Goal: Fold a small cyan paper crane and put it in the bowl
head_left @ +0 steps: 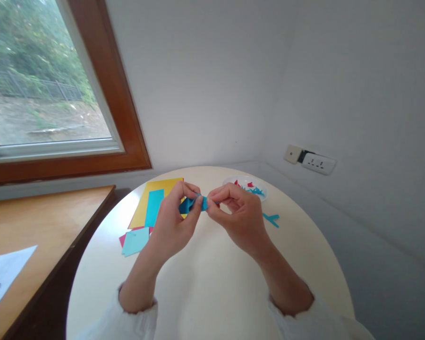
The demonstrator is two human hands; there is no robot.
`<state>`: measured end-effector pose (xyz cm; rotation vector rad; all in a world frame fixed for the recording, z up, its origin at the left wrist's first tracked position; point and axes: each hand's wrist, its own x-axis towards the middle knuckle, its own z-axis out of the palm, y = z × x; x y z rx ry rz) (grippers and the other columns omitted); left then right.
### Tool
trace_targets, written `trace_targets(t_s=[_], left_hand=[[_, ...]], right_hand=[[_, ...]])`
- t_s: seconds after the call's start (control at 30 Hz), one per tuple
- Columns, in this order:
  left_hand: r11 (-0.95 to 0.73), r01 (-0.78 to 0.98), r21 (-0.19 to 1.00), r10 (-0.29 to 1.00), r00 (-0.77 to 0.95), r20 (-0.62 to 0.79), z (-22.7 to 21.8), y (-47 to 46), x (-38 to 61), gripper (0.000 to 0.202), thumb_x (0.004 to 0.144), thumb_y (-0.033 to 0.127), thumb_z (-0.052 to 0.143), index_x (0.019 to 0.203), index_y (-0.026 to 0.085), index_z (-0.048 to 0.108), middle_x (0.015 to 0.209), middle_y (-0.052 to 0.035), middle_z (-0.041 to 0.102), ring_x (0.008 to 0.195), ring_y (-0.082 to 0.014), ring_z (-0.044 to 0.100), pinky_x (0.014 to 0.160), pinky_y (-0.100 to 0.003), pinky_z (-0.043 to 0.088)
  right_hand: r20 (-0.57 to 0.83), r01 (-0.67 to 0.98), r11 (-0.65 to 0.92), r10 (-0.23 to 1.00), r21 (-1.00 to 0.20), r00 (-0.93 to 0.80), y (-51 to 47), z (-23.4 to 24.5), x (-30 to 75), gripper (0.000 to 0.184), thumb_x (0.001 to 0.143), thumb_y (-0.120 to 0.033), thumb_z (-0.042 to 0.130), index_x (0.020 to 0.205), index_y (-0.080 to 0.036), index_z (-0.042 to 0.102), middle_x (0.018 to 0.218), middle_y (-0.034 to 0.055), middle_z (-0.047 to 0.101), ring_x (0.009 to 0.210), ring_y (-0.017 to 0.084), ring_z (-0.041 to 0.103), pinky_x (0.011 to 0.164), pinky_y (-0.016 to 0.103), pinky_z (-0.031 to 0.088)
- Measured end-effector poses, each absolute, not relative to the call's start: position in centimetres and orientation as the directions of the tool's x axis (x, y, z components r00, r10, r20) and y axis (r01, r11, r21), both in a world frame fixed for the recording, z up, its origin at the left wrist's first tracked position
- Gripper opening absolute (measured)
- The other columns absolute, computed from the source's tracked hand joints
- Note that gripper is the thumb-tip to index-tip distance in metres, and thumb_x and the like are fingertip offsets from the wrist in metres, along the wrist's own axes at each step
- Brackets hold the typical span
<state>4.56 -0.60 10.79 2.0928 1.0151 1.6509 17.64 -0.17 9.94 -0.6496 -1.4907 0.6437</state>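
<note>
Both my hands are raised over the round cream table, pinching a small folded piece of blue paper between them. My left hand grips its left part with thumb and fingers closed. My right hand pinches the right end, fingers curled. A yellow sheet with a blue strip on it lies just beyond my left hand.
A light-blue square over a pink scrap lies at the table's left. A white plate of red and blue paper scraps stands at the back, a blue cut-off beside it. A wooden desk with a white sheet adjoins on the left.
</note>
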Motion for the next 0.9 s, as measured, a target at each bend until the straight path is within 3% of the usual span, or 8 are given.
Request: trace_targets(t_s=[0.6,0.9], left_hand=[[-0.690,0.298,0.659,0.697,0.030,0.716,10.5,-0.3,4.8,0.013,0.077,0.017,0.053,0.075,0.020,0.041,0.077,-0.0010,0.053,0.069,-0.0117,0.053,0.059,-0.024,0.043],[-0.693,0.304,0.654,0.689,0.009,0.725,10.1,0.3,4.4,0.015,0.078,0.018,0.054,0.077,0.021,0.039,0.078,-0.0005,0.052,0.068,-0.0113,0.053,0.060,-0.024,0.044]], right_hand=[[0.640,0.046,0.640,0.768,-0.767,-0.011,0.1,9.8,17.6,0.008,0.069,-0.020,0.060,0.065,-0.018,0.054,0.062,-0.0012,0.059,0.058,0.011,0.054,0.055,0.024,0.045],[0.540,-0.097,0.537,0.841,-0.838,-0.006,0.9,9.7,17.7,0.020,0.067,-0.025,0.067,0.078,-0.019,0.052,0.070,-0.0008,0.060,0.066,0.013,0.060,0.061,0.026,0.048]])
